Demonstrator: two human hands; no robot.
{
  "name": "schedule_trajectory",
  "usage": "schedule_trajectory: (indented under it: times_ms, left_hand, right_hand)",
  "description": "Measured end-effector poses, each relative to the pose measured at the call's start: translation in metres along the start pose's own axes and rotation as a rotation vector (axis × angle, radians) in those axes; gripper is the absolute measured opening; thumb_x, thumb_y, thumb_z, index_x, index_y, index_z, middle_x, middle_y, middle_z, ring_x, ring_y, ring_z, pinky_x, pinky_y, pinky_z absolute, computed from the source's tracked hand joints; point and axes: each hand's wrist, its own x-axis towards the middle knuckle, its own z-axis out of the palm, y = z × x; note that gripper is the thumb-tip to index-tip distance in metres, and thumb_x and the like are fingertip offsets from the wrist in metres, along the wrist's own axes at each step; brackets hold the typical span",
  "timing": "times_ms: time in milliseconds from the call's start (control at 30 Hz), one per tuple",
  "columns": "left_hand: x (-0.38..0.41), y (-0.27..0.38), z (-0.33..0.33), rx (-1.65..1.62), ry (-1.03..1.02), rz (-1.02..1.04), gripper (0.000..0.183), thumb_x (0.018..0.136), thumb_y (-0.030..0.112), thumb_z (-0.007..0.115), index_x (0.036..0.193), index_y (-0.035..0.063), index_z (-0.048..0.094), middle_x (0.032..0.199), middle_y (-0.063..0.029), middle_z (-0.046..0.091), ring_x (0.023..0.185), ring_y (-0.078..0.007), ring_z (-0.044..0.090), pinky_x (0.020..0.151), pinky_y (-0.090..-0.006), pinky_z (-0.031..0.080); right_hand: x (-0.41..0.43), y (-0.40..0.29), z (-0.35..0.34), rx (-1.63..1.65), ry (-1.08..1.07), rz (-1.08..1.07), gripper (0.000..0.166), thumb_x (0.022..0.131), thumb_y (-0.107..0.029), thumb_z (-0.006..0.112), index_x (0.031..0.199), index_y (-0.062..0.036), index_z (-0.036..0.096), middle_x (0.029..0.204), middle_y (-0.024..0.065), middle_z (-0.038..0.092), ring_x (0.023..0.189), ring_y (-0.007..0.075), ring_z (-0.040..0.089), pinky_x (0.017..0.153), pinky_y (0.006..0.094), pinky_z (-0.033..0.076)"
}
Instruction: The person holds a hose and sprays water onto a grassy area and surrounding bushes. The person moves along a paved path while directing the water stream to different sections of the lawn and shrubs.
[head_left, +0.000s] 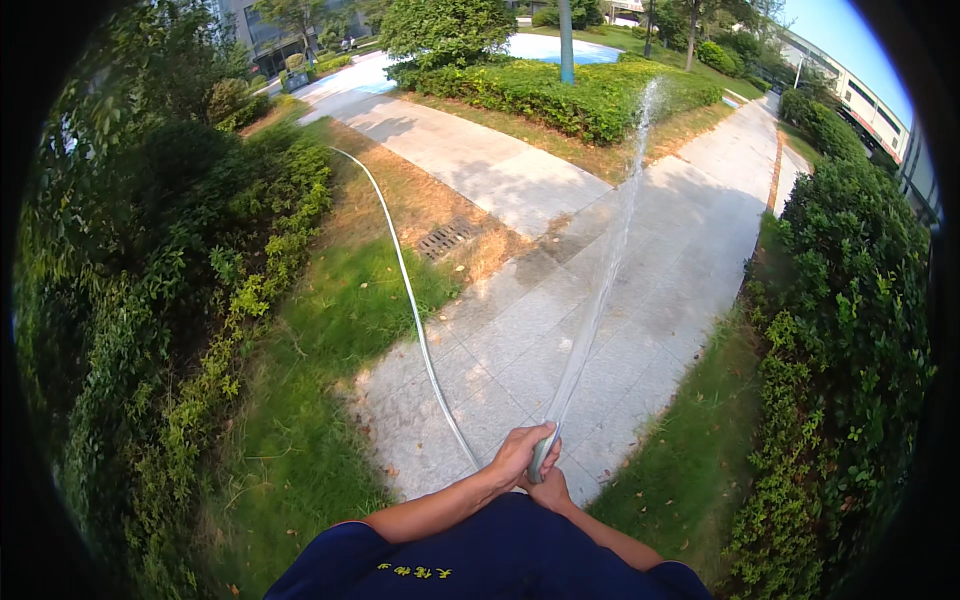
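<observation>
My left hand (523, 451) grips a pale garden hose (543, 452) near its mouth, with the thumb up at the opening. Just below and behind it, my right hand (550, 487) holds the same hose, partly hidden by the left hand and my dark blue shirt. A jet of water (600, 296) shoots forward from the hose mouth, rises slightly to the right and breaks into droplets over the far hedge (540, 97). The rest of the hose (409, 289) runs over the paving and grass on the left, towards the bushes.
Stone paving (480, 375) lies ahead and branches left and right around the far hedge. Dense bushes (847, 315) line the right side, with more shrubs (172, 300) on the left. A metal drain grate (448, 238) lies in the ground beside the hose. A pole (566, 45) stands in the hedge.
</observation>
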Motion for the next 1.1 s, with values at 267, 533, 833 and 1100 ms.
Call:
schedule_trajectory:
  times_ms: [267, 533, 833, 1100]
  left_hand:
    - [0.005, -0.005, -0.004, -0.061, 0.043, 0.002, 0.041, 0.095, 0.033, 0.047, 0.076, -0.0015, 0.057, 0.06, -0.0089, 0.052, 0.052, -0.0165, 0.05, 0.052, -0.0288, 0.043]
    - [0.009, -0.007, -0.009, -0.163, 0.107, -0.006, 0.04, 0.092, 0.037, 0.048, 0.078, 0.0002, 0.053, 0.059, -0.01, 0.051, 0.052, -0.0192, 0.049, 0.052, -0.0305, 0.043]
    - [0.01, -0.002, -0.006, -0.077, 0.063, -0.053, 0.04, 0.093, 0.037, 0.045, 0.076, 0.0007, 0.053, 0.059, -0.0097, 0.05, 0.053, -0.0192, 0.047, 0.054, -0.0311, 0.042]
    - [0.003, -0.003, 0.001, -0.012, -0.021, -0.009, 0.042, 0.096, 0.032, 0.045, 0.075, -0.0026, 0.055, 0.06, -0.0099, 0.052, 0.052, -0.0175, 0.049, 0.054, -0.0292, 0.042]
  right_hand:
    - [-0.001, -0.01, -0.004, 0.026, -0.014, 0.011, 0.041, 0.072, -0.037, 0.075, 0.084, 0.0009, 0.067, 0.078, 0.0179, 0.067, 0.076, 0.0297, 0.067, 0.07, 0.0387, 0.049]
    - [-0.007, -0.025, -0.011, 0.035, -0.098, 0.036, 0.04, 0.072, -0.038, 0.076, 0.083, -0.0003, 0.065, 0.077, 0.0143, 0.065, 0.075, 0.0246, 0.064, 0.071, 0.0371, 0.047]
    - [-0.009, -0.027, -0.011, -0.011, -0.081, 0.067, 0.043, 0.072, -0.042, 0.074, 0.087, -0.0025, 0.066, 0.08, 0.0161, 0.066, 0.079, 0.0282, 0.065, 0.074, 0.0387, 0.048]
    - [-0.009, -0.024, -0.01, 0.005, -0.027, 0.065, 0.04, 0.074, -0.04, 0.073, 0.089, -0.003, 0.067, 0.084, 0.0168, 0.068, 0.084, 0.0299, 0.066, 0.077, 0.0381, 0.049]
